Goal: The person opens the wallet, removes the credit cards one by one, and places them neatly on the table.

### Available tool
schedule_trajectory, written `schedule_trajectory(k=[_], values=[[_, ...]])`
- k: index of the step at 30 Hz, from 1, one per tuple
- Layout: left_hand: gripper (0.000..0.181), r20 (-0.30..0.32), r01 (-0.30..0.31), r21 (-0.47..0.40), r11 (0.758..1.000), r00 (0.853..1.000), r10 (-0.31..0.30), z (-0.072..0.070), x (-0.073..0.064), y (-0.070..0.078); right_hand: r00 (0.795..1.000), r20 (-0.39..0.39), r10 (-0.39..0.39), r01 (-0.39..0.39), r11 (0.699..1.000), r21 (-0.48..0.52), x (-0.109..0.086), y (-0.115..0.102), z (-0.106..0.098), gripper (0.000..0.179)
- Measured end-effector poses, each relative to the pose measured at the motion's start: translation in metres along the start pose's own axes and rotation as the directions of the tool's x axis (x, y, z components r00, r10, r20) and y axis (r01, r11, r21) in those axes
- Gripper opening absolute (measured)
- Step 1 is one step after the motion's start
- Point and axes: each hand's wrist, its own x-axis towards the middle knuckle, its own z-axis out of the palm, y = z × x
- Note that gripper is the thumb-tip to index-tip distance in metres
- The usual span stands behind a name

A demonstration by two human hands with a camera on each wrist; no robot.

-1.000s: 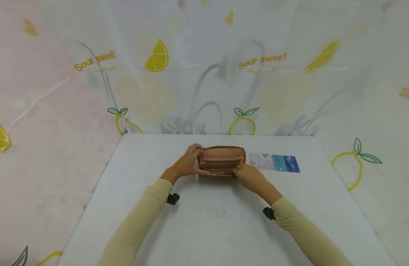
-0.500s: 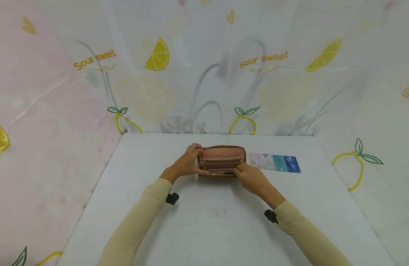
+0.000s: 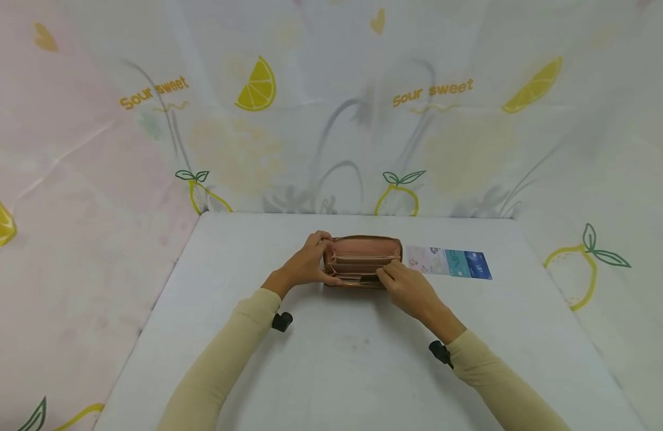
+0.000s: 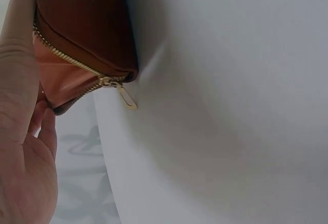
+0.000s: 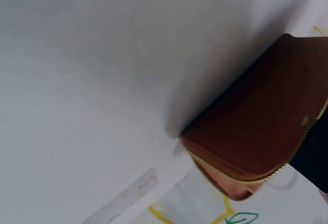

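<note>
A brown zip-around wallet (image 3: 365, 246) stands unzipped on the table, its pink-lined pockets facing up. My left hand (image 3: 306, 263) grips its left end, thumb at the front edge and fingers at the back. In the left wrist view the wallet (image 4: 84, 19) shows its gold zip and a dangling zip pull (image 4: 127, 97). At the wallet's front right, my right hand (image 3: 409, 291) pinches a black card (image 3: 370, 278) in the front pocket. That black card (image 5: 313, 152) sticks up past the zip edge in the right wrist view, where the hand is almost wholly out of frame.
Right of the wallet, several cards lie in an overlapping row: a pale pink patterned card (image 3: 425, 260), a teal card (image 3: 458, 263) and a blue card (image 3: 478, 265). The white table (image 3: 337, 371) meets a lemon-print cloth backdrop (image 3: 321, 149) at its back edge.
The black card has come into fuller view at the wallet's front pocket, by my right fingers. My left hand keeps its grip; the whole scene shifts slightly with the head camera.
</note>
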Motion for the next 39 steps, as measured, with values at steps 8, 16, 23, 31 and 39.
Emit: schedule_trajectory(k=[8, 16, 23, 31, 39], values=[[0.069, 0.009, 0.013, 0.013, 1.0, 1.0, -0.013, 0.002, 0.002, 0.0, 0.966, -0.161, 0.201, -0.17, 0.968, 0.183, 0.004, 0.011, -0.012, 0.013], [0.064, -0.004, 0.005, 0.003, 1.0, 1.0, -0.005, 0.001, 0.001, 0.001, 0.813, -0.112, 0.572, -0.459, 0.747, 0.481, -0.009, 0.03, -0.02, 0.01], [0.066, 0.007, 0.001, -0.001, 1.0, 1.0, -0.001, 0.001, 0.001, 0.002, 0.642, 0.088, 0.762, -0.685, 0.517, 0.513, -0.033, 0.047, -0.021, 0.018], [0.066, 0.02, 0.026, -0.013, 1.0, 0.999, -0.025, 0.001, 0.003, 0.002, 0.472, 0.366, 0.802, -0.803, 0.219, 0.555, -0.059, 0.06, -0.015, 0.03], [0.066, 0.017, 0.03, -0.017, 0.999, 0.999, -0.03, 0.001, 0.003, 0.002, 0.377, 0.507, 0.775, -0.843, 0.06, 0.535, -0.079, 0.066, -0.005, 0.033]])
